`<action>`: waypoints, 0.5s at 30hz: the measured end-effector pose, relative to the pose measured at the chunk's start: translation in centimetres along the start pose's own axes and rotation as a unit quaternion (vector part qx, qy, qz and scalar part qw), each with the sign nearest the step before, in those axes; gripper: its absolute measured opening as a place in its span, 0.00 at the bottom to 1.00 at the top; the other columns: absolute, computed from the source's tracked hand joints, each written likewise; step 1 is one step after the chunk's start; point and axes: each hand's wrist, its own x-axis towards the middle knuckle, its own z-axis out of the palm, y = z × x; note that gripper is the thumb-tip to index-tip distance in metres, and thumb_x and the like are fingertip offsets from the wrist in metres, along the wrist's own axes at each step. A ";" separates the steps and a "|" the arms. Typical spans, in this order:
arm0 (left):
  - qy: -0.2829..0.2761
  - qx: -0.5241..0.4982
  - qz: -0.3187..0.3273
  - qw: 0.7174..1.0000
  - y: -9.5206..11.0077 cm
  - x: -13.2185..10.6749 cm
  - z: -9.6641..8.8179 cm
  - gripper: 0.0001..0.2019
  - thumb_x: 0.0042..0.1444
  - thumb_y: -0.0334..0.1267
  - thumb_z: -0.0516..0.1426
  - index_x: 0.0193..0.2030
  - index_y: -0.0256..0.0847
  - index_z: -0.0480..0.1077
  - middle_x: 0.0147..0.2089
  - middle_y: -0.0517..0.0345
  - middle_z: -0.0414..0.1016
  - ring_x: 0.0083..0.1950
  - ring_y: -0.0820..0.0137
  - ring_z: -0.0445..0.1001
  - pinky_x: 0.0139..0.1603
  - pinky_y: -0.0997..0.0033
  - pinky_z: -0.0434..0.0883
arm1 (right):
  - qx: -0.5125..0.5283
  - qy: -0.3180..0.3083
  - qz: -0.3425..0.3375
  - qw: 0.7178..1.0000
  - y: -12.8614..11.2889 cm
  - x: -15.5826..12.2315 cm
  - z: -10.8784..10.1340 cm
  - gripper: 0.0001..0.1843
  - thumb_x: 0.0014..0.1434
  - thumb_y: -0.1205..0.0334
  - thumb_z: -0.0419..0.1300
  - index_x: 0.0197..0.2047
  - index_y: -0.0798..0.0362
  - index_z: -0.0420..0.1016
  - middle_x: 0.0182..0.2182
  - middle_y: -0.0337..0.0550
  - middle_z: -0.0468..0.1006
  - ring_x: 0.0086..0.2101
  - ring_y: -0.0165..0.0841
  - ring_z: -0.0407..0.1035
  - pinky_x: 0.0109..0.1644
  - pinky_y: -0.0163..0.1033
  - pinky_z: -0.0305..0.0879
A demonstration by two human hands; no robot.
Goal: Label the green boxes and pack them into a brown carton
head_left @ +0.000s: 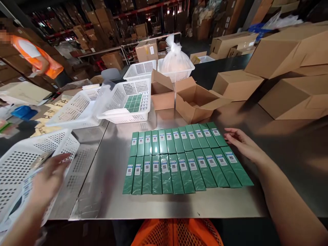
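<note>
Two rows of several slim green boxes (179, 159) with white label stickers lie flat on the steel table (107, 191). My right hand (242, 143) rests open against the right end of the back row, fingers stretched toward the boxes. My left hand (47, 181) is blurred by motion over the near white perforated basket (15, 167) at the left; its fingers look extended and I see nothing in them.
White baskets (128, 99) stand behind the rows, one holding more green boxes. Open cardboard boxes (194, 102) sit at the back, larger cartons (292, 71) stack at the right. A bagged bundle (175, 58) fills a far basket. A person in an orange vest (38, 56) works far left.
</note>
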 end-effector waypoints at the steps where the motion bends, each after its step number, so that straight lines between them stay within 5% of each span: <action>1: -0.023 -0.066 0.019 0.997 -0.6 -0.8 1.7 0.13 0.52 0.47 0.63 0.43 0.47 0.75 0.47 0.67 0.76 0.62 0.55 0.64 0.72 0.45 0.48 | 0.011 -0.017 0.012 1.000 0.1 -0.4 -0.2 0.24 0.54 0.46 0.64 0.52 0.45 0.72 0.47 0.54 0.76 0.47 0.43 0.72 0.51 0.44 0.69; 3: -0.128 -0.308 0.001 0.943 -1.5 -2.6 5.8 0.20 0.47 0.51 0.67 0.45 0.45 0.75 0.59 0.58 0.72 0.68 0.53 0.59 0.73 0.50 0.47 | 0.035 -0.042 0.031 0.998 0.4 -1.4 -0.2 0.27 0.56 0.42 0.62 0.57 0.42 0.70 0.57 0.54 0.71 0.57 0.45 0.66 0.59 0.46 0.65; 8: -0.179 -0.464 -0.046 0.866 -0.8 -6.0 14.1 0.28 0.53 0.60 0.58 0.56 0.46 0.71 0.70 0.54 0.62 0.73 0.60 0.51 0.75 0.56 0.46 | 0.092 -0.036 -0.011 0.995 1.0 -4.2 1.4 0.39 0.61 0.33 0.51 0.70 0.39 0.53 0.70 0.43 0.54 0.67 0.41 0.51 0.70 0.51 0.51; 12: -0.237 -0.513 -0.146 0.812 1.2 -7.7 15.9 0.28 0.56 0.58 0.56 0.58 0.44 0.71 0.69 0.55 0.62 0.74 0.56 0.49 0.75 0.53 0.46 | 0.103 -0.015 -0.001 0.995 0.6 -5.2 2.4 0.40 0.60 0.33 0.53 0.69 0.42 0.57 0.69 0.39 0.55 0.67 0.42 0.51 0.71 0.52 0.49; 15: -0.241 -0.499 -0.201 0.808 1.8 -7.9 16.0 0.27 0.56 0.58 0.56 0.59 0.48 0.71 0.68 0.61 0.64 0.74 0.53 0.47 0.74 0.50 0.51 | 0.124 -0.046 0.031 0.991 -0.1 -4.7 2.8 0.38 0.58 0.35 0.57 0.67 0.43 0.63 0.66 0.38 0.62 0.64 0.44 0.57 0.68 0.50 0.57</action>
